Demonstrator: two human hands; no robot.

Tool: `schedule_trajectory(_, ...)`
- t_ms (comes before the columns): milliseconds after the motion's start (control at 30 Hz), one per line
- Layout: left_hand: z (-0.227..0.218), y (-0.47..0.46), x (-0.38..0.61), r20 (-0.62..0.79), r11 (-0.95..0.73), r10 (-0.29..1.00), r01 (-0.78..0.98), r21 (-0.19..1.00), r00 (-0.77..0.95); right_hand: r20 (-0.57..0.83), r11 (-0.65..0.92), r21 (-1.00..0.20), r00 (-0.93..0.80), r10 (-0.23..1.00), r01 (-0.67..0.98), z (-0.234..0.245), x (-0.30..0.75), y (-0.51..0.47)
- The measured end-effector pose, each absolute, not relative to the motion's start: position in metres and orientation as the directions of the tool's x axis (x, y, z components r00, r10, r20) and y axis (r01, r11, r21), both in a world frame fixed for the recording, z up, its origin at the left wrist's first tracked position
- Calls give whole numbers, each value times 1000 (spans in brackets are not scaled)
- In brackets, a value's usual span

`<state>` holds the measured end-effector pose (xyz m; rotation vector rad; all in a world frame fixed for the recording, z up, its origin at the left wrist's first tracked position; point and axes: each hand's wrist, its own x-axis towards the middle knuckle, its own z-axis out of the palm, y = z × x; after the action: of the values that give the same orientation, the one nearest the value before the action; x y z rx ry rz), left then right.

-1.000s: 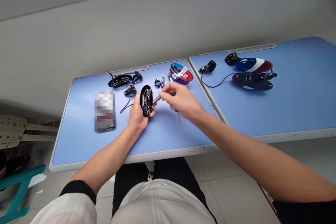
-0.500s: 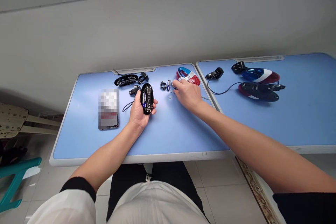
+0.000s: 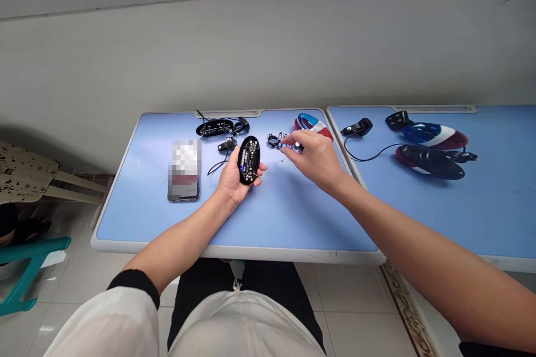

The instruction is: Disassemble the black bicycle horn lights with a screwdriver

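My left hand (image 3: 233, 183) is wrapped round a black oval bike-light housing (image 3: 250, 162), its open side up. A blue-and-silver battery (image 3: 243, 159) lies in it beside a circuit board. Over the table to the right, my right hand (image 3: 316, 157) has thumb and index finger spread apart, their tips beside another blue battery (image 3: 280, 139) on the tabletop. A black ring clamp (image 3: 272, 140) sits just left of that battery. A tiny screw (image 3: 283, 160) lies in front. Partly behind my right hand is a blue, white and red lens cover (image 3: 312, 122).
A second open black housing (image 3: 214, 128) and a black clamp (image 3: 227, 145) lie behind my left hand. A phone (image 3: 184, 189), partly blurred, rests at left. On the adjoining right table (image 3: 419, 206) are complete blue-white-red lights (image 3: 435, 135) and a cabled black switch (image 3: 358, 127).
My right thumb and index finger have spread from a closed pose near the battery. The whole view has shifted slightly. My left hand still holds the housing.
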<state>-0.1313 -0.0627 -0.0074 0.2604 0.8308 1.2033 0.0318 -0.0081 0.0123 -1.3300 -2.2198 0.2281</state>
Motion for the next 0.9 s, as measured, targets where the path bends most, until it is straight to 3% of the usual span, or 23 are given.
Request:
schedule_trajectory(67, -9, -63, -131, -431, 387, 893, -708, 591, 128, 430, 607, -451, -437, 790, 655, 23, 24, -21)
schedule_trajectory(167, -11, -64, -128, -434, 364, 897, -708, 605, 90, 449, 684, -409, -519, 727, 605, 34, 10, -38)
schedule_trajectory(500, -14, -70, -121, -380, 292, 925, -635, 715, -3, 265, 694, -180, -645, 717, 697, 30, -4, -48)
schedule_trajectory(900, -12, -75, -118, -306, 239, 952, -577, 781, -20, 76, 705, -124, -701, 709, 699, 43, -13, -50)
